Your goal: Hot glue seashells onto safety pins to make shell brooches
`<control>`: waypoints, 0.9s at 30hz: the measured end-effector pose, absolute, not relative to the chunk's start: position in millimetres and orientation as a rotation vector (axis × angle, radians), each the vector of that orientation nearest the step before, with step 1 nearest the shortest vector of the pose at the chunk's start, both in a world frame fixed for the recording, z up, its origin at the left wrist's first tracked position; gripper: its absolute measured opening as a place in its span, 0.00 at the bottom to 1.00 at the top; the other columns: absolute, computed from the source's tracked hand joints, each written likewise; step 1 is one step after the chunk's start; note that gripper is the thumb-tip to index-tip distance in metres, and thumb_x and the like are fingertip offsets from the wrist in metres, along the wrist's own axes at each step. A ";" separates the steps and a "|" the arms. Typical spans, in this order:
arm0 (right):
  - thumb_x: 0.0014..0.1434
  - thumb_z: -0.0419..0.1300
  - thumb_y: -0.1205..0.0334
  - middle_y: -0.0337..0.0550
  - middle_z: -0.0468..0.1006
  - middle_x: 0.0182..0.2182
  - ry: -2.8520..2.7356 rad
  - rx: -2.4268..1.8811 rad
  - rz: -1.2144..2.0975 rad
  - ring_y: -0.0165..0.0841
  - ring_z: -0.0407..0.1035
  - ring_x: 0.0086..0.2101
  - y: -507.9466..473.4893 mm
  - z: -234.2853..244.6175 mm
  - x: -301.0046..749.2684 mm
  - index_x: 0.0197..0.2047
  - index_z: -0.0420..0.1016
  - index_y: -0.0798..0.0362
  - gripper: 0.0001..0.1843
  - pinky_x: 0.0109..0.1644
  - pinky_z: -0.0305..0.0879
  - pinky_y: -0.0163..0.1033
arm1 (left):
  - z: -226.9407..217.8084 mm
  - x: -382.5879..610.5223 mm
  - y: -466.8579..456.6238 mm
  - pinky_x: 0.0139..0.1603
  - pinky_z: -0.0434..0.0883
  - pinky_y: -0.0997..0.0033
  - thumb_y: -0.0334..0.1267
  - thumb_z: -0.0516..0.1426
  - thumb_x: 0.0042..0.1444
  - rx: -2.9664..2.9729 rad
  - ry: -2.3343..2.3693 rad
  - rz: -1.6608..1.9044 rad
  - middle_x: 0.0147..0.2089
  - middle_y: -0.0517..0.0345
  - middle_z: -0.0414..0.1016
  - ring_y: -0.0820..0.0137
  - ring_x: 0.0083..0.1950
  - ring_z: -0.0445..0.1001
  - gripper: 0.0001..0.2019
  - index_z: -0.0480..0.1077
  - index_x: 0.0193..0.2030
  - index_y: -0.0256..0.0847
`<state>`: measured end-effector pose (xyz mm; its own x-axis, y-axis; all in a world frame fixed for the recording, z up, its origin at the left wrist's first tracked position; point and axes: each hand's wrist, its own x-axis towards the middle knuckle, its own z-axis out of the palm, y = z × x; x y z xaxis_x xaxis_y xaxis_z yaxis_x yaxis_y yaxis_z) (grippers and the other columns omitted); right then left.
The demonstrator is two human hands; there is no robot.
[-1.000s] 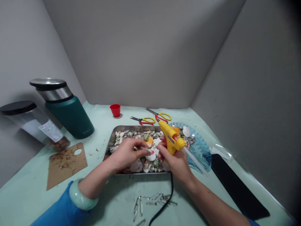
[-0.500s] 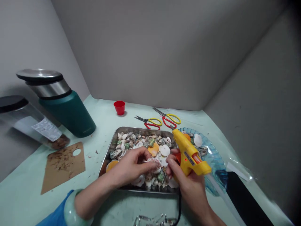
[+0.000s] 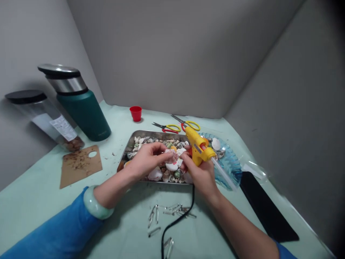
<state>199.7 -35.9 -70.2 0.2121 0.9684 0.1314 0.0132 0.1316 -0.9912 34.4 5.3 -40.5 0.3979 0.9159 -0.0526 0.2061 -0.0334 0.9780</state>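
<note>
My right hand (image 3: 201, 172) grips a yellow glue gun (image 3: 198, 147) with a clear glue stick sticking out of its back; its black cord (image 3: 178, 221) runs down toward me. My left hand (image 3: 147, 158) is closed in a pinch on a small white shell with a metal clip (image 3: 170, 155), held just above a metal tray (image 3: 126, 153) full of mixed seashells. Both hands meet over the tray's near right part, fingertips almost touching.
A blue glass dish (image 3: 233, 167) with shells sits right of the tray. Two yellow-handled scissors (image 3: 178, 126) and a red cup (image 3: 135, 113) lie behind. A green flask (image 3: 81, 108), a clear jar (image 3: 47, 120) and a brown card (image 3: 80, 163) are at left. Metal clips (image 3: 167, 212) lie near me; a black slab (image 3: 266, 208) at right.
The view has shifted and pulled back. The glue gun has swung back upright and closer to the left hand, which has lifted the small shell up from the tray.
</note>
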 end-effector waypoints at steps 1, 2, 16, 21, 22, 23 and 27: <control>0.53 0.62 0.53 0.33 0.69 0.21 -1.111 -1.196 0.940 0.27 0.63 0.21 -35.9 -70.2 199.3 0.46 0.68 0.55 0.20 0.26 0.63 0.33 | -40.9 33.3 1.9 0.32 0.67 0.72 0.46 0.59 0.50 1.525 1.038 0.796 0.31 0.56 0.74 0.73 0.30 0.70 0.12 0.68 0.32 0.37; 0.53 0.62 0.53 0.33 0.68 0.21 -1.102 -1.187 0.929 0.27 0.62 0.21 -35.8 -70.1 199.1 0.46 0.68 0.55 0.20 0.26 0.62 0.33 | -41.7 31.8 -1.2 0.33 0.67 0.72 0.46 0.58 0.51 1.537 1.038 0.811 0.32 0.55 0.74 0.73 0.30 0.70 0.13 0.68 0.32 0.37; 0.50 0.66 0.52 0.36 0.71 0.27 -0.906 -1.307 0.983 0.26 0.65 0.21 -47.8 -66.8 197.3 0.44 0.67 0.54 0.22 0.24 0.64 0.32 | -61.0 14.2 -33.6 0.33 0.65 0.72 0.37 0.53 0.59 2.174 1.255 0.933 0.32 0.55 0.74 0.70 0.32 0.70 0.06 0.69 0.35 0.40; 0.51 0.64 0.53 0.35 0.69 0.25 -1.043 -1.244 0.952 0.27 0.63 0.20 -37.3 -64.9 196.1 0.44 0.67 0.54 0.21 0.22 0.62 0.33 | -62.8 16.9 -25.8 0.34 0.66 0.71 0.40 0.54 0.59 2.155 1.233 0.925 0.33 0.55 0.75 0.70 0.33 0.71 0.08 0.70 0.36 0.39; 0.52 0.63 0.52 0.35 0.69 0.23 -1.073 -1.243 0.945 0.27 0.63 0.20 -35.8 -65.2 196.4 0.44 0.67 0.55 0.20 0.22 0.61 0.33 | -62.0 17.4 -24.8 0.35 0.66 0.71 0.40 0.53 0.59 2.138 1.245 0.919 0.34 0.54 0.75 0.69 0.34 0.71 0.08 0.70 0.37 0.39; 0.52 0.63 0.52 0.34 0.68 0.21 -1.104 -1.236 0.935 0.27 0.62 0.20 -34.8 -65.7 196.9 0.44 0.67 0.55 0.20 0.23 0.61 0.33 | -61.1 17.8 -24.3 0.34 0.66 0.71 0.41 0.53 0.59 2.127 1.254 0.923 0.34 0.55 0.75 0.70 0.33 0.71 0.09 0.71 0.37 0.40; 0.54 0.62 0.52 0.33 0.68 0.21 -1.129 -1.230 0.927 0.27 0.62 0.20 -35.7 -69.4 198.5 0.45 0.67 0.54 0.19 0.25 0.61 0.32 | -59.3 16.0 -27.3 0.32 0.66 0.72 0.42 0.54 0.58 2.093 1.252 0.888 0.33 0.56 0.76 0.70 0.32 0.71 0.09 0.71 0.36 0.41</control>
<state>198.5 -35.7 -69.4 0.2206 0.9651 0.1411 0.0495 0.1334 -0.9898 16.0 -27.3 -59.3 0.3513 0.8992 0.2610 0.5438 -0.4229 0.7249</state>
